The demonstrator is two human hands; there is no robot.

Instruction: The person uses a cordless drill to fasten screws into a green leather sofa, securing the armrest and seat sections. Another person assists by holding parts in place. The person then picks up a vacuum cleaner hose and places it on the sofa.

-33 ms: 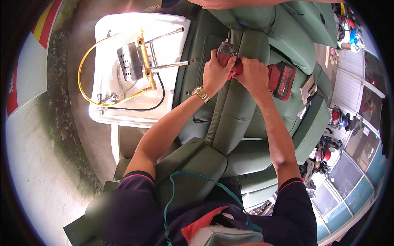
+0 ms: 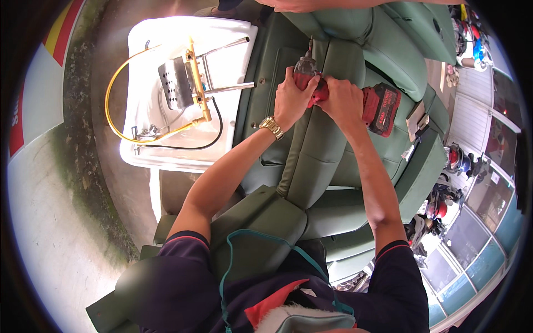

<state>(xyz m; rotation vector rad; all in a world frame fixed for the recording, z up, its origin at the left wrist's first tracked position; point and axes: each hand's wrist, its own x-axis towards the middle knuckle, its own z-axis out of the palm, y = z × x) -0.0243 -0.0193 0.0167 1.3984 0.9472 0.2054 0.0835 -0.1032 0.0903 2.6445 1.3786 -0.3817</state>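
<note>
Red cordless drill (image 2: 333,91) gripped by left hand (image 2: 291,100) and right hand (image 2: 345,100), mid-drive into green vinyl seat (image 2: 311,161); next needs steady downward pressure.

A red label with white lettering (image 2: 16,119) sits on the white wall at nine o'clock, partly cut by the frame edge. A small pale tag (image 2: 417,121) lies on the green seat at three o'clock, just beside the drill battery (image 2: 383,108).
</note>
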